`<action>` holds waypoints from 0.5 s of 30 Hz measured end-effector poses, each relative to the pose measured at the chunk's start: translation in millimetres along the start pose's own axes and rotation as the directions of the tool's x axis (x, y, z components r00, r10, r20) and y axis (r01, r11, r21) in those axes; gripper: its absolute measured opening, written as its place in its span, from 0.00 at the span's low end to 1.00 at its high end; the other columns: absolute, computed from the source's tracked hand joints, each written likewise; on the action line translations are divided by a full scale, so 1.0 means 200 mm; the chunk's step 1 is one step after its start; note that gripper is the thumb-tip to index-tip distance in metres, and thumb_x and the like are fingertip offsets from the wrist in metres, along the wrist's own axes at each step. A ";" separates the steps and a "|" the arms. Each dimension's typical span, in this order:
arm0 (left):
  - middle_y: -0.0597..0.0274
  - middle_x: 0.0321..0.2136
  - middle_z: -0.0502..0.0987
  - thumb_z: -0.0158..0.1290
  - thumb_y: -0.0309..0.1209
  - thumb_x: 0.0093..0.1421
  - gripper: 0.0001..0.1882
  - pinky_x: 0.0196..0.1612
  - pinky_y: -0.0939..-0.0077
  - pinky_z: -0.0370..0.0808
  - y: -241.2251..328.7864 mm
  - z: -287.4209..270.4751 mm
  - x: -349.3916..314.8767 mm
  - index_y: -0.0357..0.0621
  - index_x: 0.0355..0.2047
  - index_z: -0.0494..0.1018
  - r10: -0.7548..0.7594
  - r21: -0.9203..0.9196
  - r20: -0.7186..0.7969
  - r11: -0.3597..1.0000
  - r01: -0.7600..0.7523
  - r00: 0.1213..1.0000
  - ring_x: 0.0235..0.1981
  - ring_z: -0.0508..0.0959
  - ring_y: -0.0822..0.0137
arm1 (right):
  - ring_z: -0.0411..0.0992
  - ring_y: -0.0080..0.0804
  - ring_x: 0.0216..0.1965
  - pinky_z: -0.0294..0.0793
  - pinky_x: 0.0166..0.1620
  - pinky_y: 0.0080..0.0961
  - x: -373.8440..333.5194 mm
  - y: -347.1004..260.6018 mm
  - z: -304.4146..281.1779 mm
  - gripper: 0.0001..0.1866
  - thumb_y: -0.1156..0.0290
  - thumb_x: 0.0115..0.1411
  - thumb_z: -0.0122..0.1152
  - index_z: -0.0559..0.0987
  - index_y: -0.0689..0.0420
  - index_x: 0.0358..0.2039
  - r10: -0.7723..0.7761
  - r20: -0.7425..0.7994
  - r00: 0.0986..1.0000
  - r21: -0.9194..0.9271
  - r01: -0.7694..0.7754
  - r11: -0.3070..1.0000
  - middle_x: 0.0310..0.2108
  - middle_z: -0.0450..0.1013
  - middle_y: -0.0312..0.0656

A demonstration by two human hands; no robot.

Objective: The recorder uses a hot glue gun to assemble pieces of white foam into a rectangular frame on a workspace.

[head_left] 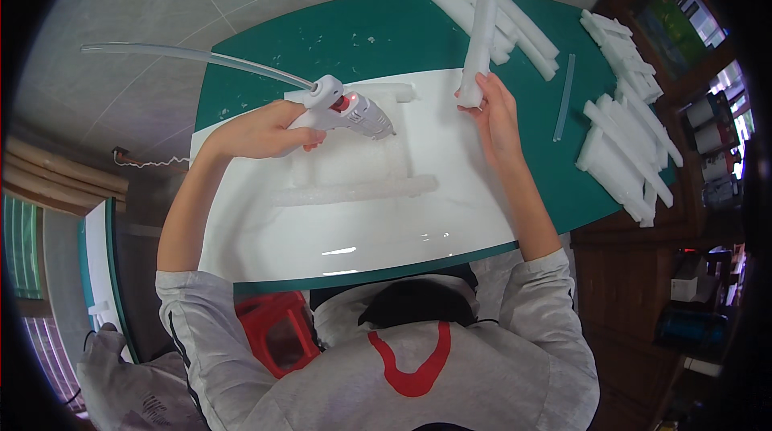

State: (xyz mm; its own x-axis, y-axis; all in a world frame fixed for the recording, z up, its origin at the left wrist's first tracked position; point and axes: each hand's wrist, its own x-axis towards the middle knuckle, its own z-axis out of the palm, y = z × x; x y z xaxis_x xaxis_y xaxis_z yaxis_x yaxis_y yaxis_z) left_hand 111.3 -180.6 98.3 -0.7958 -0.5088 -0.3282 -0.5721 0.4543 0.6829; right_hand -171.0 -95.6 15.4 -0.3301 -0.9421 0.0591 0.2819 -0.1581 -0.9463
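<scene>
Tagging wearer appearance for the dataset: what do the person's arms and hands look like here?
Both hands, left hand and right hand, are bare: no gloves, rings or watch visible. Forearms are bare too. Light grey sleeves are pushed up near the elbows, part of a grey top with a red mark.

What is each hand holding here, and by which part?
The left hand grips a white glue gun by its handle; the right hand holds a white foam strip at its lower end.
</scene>
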 end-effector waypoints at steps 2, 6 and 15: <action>0.65 0.21 0.69 0.44 0.41 0.53 0.15 0.29 0.78 0.62 0.00 0.00 0.00 0.40 0.24 0.70 0.013 0.001 -0.002 1.000 -0.013 1.000 0.25 0.67 0.73 | 0.68 0.24 0.35 0.65 0.38 0.24 0.00 0.00 0.00 0.16 0.59 0.57 0.48 0.67 0.59 0.39 -0.002 0.006 1.000 -0.001 0.002 1.000 0.32 0.68 0.38; 0.65 0.20 0.67 0.44 0.41 0.53 0.16 0.28 0.78 0.62 0.00 0.00 -0.01 0.40 0.23 0.69 -0.039 0.010 0.005 0.999 0.039 0.999 0.23 0.66 0.73 | 0.68 0.24 0.35 0.65 0.38 0.24 0.00 0.00 0.00 0.16 0.59 0.57 0.48 0.67 0.59 0.39 0.004 0.012 1.000 -0.005 -0.004 1.000 0.32 0.68 0.38; 0.64 0.22 0.70 0.44 0.41 0.54 0.16 0.27 0.81 0.64 -0.05 -0.04 -0.03 0.39 0.27 0.70 -0.045 -0.104 -0.099 0.994 0.035 0.994 0.25 0.69 0.74 | 0.69 0.23 0.33 0.67 0.36 0.21 0.00 0.00 0.02 0.16 0.60 0.57 0.48 0.70 0.61 0.37 -0.008 -0.024 1.000 0.012 0.008 1.000 0.29 0.70 0.39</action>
State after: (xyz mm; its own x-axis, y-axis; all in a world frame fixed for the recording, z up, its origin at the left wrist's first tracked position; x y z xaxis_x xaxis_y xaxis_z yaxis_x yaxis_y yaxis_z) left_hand 122.5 -187.5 99.1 -0.7455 -0.5986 -0.2930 -0.5758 0.3573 0.7353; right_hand -167.3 -96.0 16.1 -0.3536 -0.9335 0.0592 0.2896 -0.1695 -0.9420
